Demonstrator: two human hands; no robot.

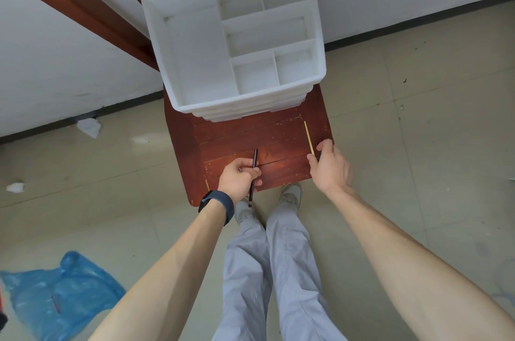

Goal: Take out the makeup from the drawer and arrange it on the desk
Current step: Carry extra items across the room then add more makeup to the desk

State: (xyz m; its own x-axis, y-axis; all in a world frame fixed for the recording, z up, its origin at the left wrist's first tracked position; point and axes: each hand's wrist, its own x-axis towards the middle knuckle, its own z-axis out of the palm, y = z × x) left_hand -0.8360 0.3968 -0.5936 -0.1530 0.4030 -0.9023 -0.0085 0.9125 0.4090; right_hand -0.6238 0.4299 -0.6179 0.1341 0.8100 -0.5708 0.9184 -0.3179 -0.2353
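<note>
Red-brown wooden desk [278, 143]: white divided tray [195, 62] at far end. I log my left hand [241, 177] closed around a dark makeup pencil [254, 170] (near edge); right hand [330, 169] curled on a small dark item [318, 156], unidentifiable.

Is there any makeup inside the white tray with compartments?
No, every compartment of the white tray looks empty; the only pencil in view is in the left hand.

Scuffed wooden desk [278, 143]; plastic-looking tray [195, 62].
</note>
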